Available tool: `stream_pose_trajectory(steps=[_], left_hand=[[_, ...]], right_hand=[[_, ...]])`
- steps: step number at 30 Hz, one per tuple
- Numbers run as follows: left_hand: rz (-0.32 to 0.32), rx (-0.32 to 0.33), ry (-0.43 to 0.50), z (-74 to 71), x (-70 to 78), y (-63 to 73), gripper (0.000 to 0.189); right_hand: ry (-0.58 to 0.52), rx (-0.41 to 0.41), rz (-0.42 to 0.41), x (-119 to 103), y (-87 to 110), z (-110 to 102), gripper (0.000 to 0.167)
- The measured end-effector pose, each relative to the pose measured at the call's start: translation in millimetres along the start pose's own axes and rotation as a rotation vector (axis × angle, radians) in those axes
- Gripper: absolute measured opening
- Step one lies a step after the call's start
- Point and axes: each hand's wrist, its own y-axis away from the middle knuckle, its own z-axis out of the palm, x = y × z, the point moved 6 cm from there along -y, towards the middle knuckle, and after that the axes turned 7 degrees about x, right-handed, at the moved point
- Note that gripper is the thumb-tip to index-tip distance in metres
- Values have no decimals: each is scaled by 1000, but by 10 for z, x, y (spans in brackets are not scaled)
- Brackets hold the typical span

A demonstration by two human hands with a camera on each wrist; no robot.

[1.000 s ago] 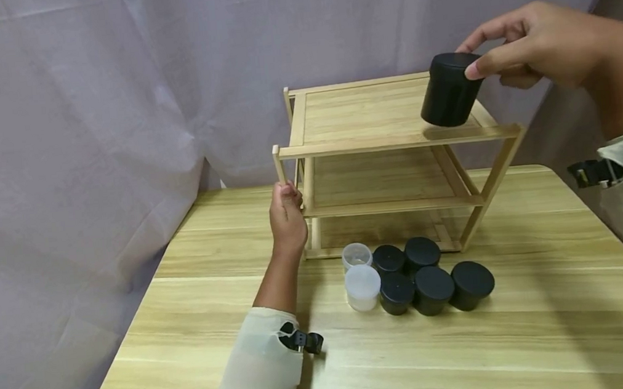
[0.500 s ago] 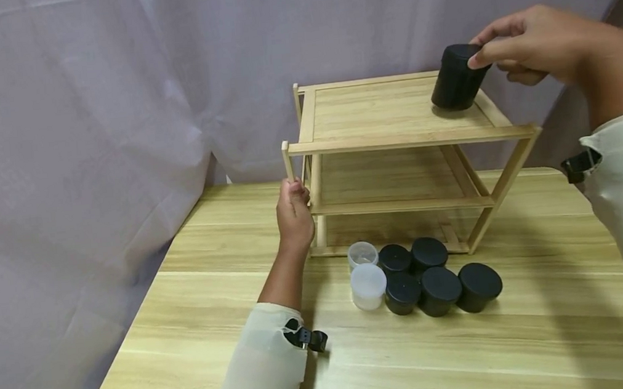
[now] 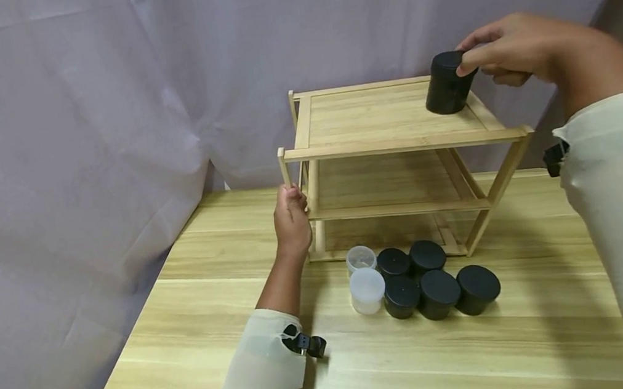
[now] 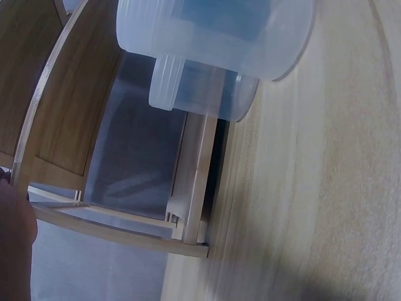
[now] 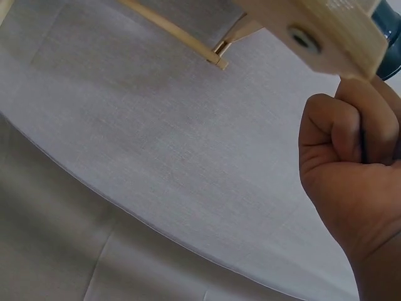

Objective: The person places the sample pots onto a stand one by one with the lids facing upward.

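Note:
A three-tier wooden rack [image 3: 374,147] stands at the back of the table. My left hand [image 3: 292,224] grips its front left post, just below the top shelf. In the left wrist view that hand [image 4: 14,232] shows only at the edge, against the rack frame [image 4: 119,232]. My right hand [image 3: 527,52] pinches a black lidded jar [image 3: 447,87] near its lid, thumb in front. The jar is upright, its base at the right part of the top shelf. From the right wrist, the hand [image 5: 351,144] has its lower fingers curled, and the jar [image 5: 390,37] is mostly cut off.
In front of the rack, several black jars [image 3: 439,291] stand grouped on the wooden table [image 3: 202,340]. At their left are two translucent jars, the nearer one [image 3: 367,288] with a whitish lid. A grey cloth [image 3: 87,115] hangs behind.
My right hand has lowered the black jar from above the front right of the top shelf, and its tilt has lessened. My left hand keeps its grip on the post.

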Motion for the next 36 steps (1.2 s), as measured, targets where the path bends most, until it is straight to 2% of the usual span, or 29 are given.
stream_pose_trajectory(steps=[2, 6, 13, 16, 21, 27, 31, 36], left_hand=[[-3, 9, -2, -18, -5, -4, 42], [3, 11, 2, -40, -5, -18, 36], [-3, 5, -13, -62, -15, -45, 36], [-1, 1, -30, -71, -22, -46, 44], [7, -5, -20, -76, -28, -52, 59], [-7, -7, -9, -79, -40, -61, 48], [2, -14, -12, -84, -51, -62, 63], [8, -13, -16, -96, -55, -60, 74]], right_hand=[[-21, -19, 5, -8, -14, 17, 72], [-81, -36, 22, 4, -45, 24, 59], [-148, -49, 15, 37, -91, 27, 39], [-169, -49, 12, 39, -105, 38, 32], [-172, -40, 13, 44, -110, 35, 28], [-164, -37, 18, 38, -117, 40, 29], [-149, -43, 21, 37, -115, 57, 43], [-148, -74, 1, 40, -95, 62, 89]])
